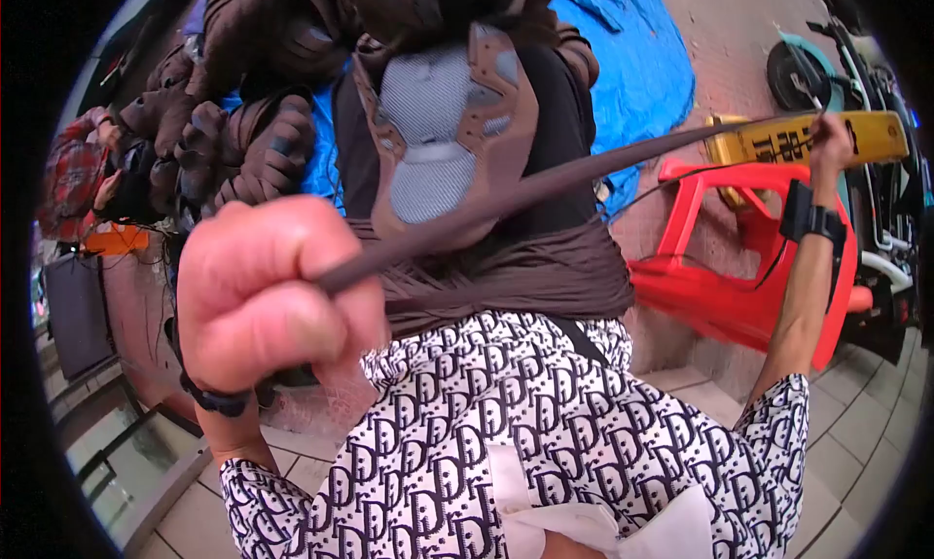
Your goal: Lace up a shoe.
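Observation:
A long brown strip (545, 186) is stretched taut across the view, between my two hands. My left hand (277, 291), close up on the left, is closed in a fist around its near end. Far out to the right, my right hand (830, 143) has its fingers pinched on the other end. Below the strip, a flat brown shoe upper (428, 121) with grey mesh lies on the dark cloth over my lap. A heap of thin brown strips (574, 282) lies across my thighs.
Bundles of brown shoe uppers (263, 155) are piled at the upper left by a blue tarp (647, 63). A red plastic stool (700, 301) and a yellow bench (880, 136) stand at right, near a teal-rimmed wheel (793, 72). Another person in a plaid shirt (73, 189) sits far left.

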Demonstrator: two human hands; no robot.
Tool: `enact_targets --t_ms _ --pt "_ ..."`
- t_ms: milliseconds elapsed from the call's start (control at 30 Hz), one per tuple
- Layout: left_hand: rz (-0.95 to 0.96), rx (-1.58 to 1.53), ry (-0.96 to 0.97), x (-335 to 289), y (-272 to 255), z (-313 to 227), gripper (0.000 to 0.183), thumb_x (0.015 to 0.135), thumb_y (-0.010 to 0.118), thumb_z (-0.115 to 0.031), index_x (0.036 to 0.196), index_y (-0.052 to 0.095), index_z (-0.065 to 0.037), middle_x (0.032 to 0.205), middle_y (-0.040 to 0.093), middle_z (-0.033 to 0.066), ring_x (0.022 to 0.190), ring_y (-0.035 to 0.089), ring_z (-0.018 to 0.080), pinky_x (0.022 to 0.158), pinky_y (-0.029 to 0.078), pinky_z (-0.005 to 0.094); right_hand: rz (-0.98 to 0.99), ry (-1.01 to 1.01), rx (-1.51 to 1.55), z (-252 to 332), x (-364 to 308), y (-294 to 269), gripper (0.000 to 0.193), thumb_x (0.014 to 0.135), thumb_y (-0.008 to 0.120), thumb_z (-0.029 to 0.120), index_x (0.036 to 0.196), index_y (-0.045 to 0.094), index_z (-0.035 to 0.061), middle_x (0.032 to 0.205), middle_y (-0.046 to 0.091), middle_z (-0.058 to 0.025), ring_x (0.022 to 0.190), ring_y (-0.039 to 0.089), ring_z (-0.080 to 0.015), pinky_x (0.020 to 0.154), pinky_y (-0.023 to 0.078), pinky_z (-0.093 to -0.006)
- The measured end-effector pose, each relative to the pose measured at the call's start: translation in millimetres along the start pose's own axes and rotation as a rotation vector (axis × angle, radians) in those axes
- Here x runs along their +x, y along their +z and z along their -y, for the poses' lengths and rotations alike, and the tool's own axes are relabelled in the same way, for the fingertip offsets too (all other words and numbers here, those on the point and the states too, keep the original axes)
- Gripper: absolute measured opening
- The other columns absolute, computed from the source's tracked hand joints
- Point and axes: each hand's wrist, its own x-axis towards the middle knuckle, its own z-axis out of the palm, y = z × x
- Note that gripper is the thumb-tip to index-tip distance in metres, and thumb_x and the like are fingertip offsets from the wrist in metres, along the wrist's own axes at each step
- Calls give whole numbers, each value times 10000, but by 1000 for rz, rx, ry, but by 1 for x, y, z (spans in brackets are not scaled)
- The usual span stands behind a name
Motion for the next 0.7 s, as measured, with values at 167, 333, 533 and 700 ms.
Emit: enact_targets --t_ms 167,333,533,700 --pt "-221 326 -351 21 3 11 107 789 523 -54 759 594 20 522 491 5 425 457 62 404 339 192 -1 52 -1053 -23 0 187 156 667 562 102 770 635 10 680 598 -52 639 573 -141 628 453 -252" --pt "2 543 -143 52 20 15 96 800 590 -101 823 599 -8 570 527 68 494 521 122 482 407 247 707 -340 -101 110 -78 403 581 552 759 130 1086 569 0 999 606 -89 943 560 -179 844 420 -299" --pt "-1 419 -251 36 3 25 107 818 554 -90 850 605 -2 647 587 76 575 570 131 540 433 254 738 224 83 107 -95 407 160 706 656 69 840 662 -18 634 594 -21 512 492 -47 454 367 -188" --pt "-123 204 -419 2 -16 48 159 857 504 -113 860 610 6 615 547 -4 547 508 55 487 386 194 571 171 -8 85 -92 387 161 701 653 64 832 668 -28 667 595 -20 533 501 -45 453 372 -179"
